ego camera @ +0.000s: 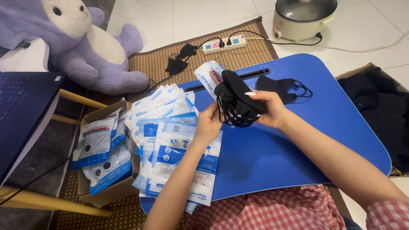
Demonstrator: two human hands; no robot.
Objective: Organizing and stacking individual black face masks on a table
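My right hand [268,108] grips a bundle of black face masks [236,100] with dangling ear loops. My left hand [208,123] holds the lower end of a white and blue plastic pouch [209,76], and the masks sit at the pouch's mouth. Both hands hover above a blue lap table [298,140]. Another black mask [279,87] lies on the table just behind my right hand. A fanned stack of flat blue and white pouches [170,127] covers the table's left part.
A cardboard box [100,187] of packed masks stands left of the table. A box of black masks [383,110] is at the right. A plush toy [85,42], laptop [21,110], power strip [223,44], loose black masks [179,59] and a cooker [304,17] surround the mat.
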